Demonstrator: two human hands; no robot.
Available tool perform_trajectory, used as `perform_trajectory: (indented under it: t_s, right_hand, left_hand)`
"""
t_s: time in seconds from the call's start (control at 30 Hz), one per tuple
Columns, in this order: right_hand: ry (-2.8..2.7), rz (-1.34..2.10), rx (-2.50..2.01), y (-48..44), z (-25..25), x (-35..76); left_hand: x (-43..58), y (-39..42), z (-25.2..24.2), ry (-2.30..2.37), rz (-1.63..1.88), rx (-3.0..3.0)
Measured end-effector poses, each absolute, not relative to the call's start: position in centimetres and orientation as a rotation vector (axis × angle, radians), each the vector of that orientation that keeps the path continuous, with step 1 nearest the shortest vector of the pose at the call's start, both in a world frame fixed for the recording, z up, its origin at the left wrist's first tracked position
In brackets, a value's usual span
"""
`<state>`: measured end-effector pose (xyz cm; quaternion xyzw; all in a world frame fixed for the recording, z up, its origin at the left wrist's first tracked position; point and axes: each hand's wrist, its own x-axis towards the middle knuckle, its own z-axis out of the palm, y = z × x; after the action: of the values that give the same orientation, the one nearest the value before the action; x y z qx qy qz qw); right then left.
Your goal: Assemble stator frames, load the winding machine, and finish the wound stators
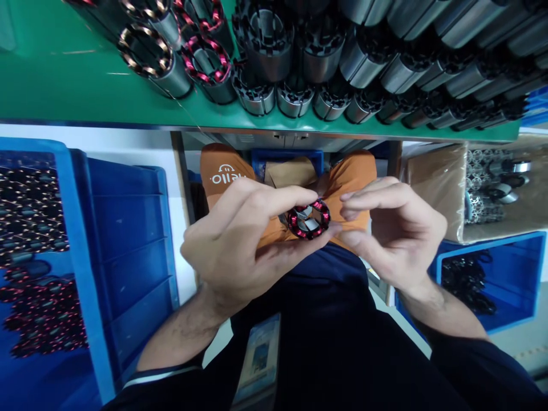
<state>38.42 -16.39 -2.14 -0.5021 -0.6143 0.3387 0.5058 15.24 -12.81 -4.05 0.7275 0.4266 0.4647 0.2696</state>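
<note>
My left hand (246,231) is closed on a motor stator (309,220), gripping it between the thumb and forefinger above my lap. Its round end faces me, showing red copper windings around a black rim and bright metal inside. Just to the right of the stator is my right hand (396,228), its fingers curled and the thumb apart from them. No object shows in that gap. The right thumb tip comes close to the left thumb tip; whether they touch I cannot tell.
Across the front, a green table (51,85) carries rows of metal stators (295,100), a few wound in red or copper wire. Blue crates (128,257) with wound stators stand left. At right are a cardboard box (436,177) of metal parts and a blue bin (514,285) with black parts.
</note>
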Motion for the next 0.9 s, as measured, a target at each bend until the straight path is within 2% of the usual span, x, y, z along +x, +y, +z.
perform_trajectory:
  t_s: [0.33,0.6,0.9]
  right_hand:
    - [-1.468,0.758,-1.260,-16.1,-1.4,38.0]
    - [-0.914,1.296,-1.224,-18.1,-3.8,35.2]
    - [-0.862,1.319,-1.165,-17.8,-4.3,35.1]
  left_hand:
    - [16.1,-12.3,-2.6,1.097,1.193,2.077]
    - [16.5,-13.0,-5.5,1.099,1.139,1.958]
    - [17.0,-13.4,-5.2,1.115,1.272,2.207]
